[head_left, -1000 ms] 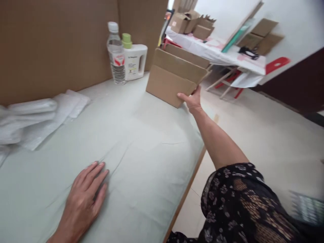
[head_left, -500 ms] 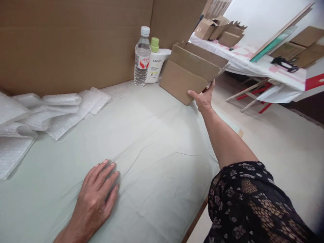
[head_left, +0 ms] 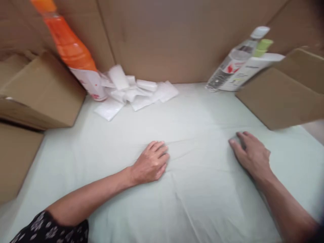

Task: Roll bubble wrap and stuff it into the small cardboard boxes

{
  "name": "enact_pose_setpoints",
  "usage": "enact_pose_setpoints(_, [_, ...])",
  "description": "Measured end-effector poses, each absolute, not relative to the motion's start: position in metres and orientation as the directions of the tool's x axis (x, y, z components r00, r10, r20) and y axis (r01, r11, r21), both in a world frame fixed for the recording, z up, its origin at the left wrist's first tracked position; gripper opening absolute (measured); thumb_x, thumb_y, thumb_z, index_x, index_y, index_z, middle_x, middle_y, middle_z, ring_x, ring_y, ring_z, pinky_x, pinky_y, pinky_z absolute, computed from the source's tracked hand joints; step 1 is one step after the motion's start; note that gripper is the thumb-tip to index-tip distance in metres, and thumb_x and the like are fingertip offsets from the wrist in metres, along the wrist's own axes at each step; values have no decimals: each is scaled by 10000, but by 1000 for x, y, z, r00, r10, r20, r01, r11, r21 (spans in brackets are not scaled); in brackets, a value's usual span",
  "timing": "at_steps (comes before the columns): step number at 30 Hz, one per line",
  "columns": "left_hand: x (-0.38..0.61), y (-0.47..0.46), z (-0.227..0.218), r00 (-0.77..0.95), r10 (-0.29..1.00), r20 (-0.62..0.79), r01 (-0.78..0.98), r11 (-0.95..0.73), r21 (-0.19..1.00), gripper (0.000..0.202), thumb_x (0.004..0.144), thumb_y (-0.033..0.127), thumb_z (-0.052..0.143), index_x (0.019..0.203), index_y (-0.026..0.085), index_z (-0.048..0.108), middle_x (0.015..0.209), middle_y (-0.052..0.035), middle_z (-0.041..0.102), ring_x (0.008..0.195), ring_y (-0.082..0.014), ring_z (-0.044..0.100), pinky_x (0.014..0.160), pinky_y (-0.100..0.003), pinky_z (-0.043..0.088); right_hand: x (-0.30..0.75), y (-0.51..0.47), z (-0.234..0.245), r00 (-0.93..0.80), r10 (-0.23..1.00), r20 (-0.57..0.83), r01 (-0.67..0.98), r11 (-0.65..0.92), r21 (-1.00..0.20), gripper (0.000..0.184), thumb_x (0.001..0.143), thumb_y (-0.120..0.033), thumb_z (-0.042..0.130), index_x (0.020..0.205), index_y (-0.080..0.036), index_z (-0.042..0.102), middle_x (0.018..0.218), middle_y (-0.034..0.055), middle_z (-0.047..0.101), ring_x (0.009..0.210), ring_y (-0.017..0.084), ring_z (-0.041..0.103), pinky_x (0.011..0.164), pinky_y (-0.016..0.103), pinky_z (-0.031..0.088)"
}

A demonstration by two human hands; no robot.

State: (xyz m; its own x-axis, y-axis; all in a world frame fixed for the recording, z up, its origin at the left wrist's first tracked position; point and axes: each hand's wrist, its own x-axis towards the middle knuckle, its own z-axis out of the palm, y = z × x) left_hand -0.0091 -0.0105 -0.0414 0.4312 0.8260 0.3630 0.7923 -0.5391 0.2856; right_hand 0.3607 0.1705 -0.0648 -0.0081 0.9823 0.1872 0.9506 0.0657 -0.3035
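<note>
My left hand (head_left: 150,162) rests palm down on the pale green cloth (head_left: 192,209), fingers loosely bent and slightly apart, holding nothing. My right hand (head_left: 254,155) hovers over or touches the cloth on the right; I cannot tell which. Its thumb and fingers are apart with nothing between them. Beyond the right hand stands an open cardboard box (head_left: 280,98). Behind that box are a clear water bottle (head_left: 231,64) with a white cap and a white bottle (head_left: 253,69) with a green cap. The view is smeared by motion.
Bubble wrap sheets (head_left: 136,92) lie against the tall cardboard wall (head_left: 182,40) at the back. An orange bottle (head_left: 73,50) with a white label stands at the back left. Beside it are a cardboard box (head_left: 48,89) and another cardboard piece (head_left: 17,158).
My right hand has let go of the cardboard box and come back over the cloth. The box stays at the right. The view has swung left, bringing the orange bottle and left-hand boxes into sight.
</note>
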Motion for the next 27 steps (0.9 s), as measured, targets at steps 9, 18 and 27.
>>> enact_pose_setpoints(9, [-17,-148,-23,506,848,157,674,-503,541,300,933,245,562,1206,159,654,1474,-147,592,1438,-291,463,1264,-470,304,194,-2,-52,-832,427,355,388,904,-177,634,953,-286,528,1576,-325,422,1510,94,578,1341,328,599,1003,537,540])
enact_pose_setpoints(18, [-138,-177,3,-152,986,-75,335,123,934,312,901,266,580,1167,210,733,1174,-86,768,1102,-237,710,965,-355,554,79,-7,-30,-901,283,329,153,917,-369,314,972,-224,530,1228,-265,707,1302,104,717,1193,283,678,953,468,547])
enact_pose_setpoints(27, [-174,-166,-23,-543,835,-88,108,173,979,246,795,296,648,974,174,763,968,-75,784,899,-209,693,803,-317,540,-121,96,-8,-805,569,168,530,817,-227,318,937,-196,534,1189,-115,709,1339,226,655,1201,372,594,1020,530,414])
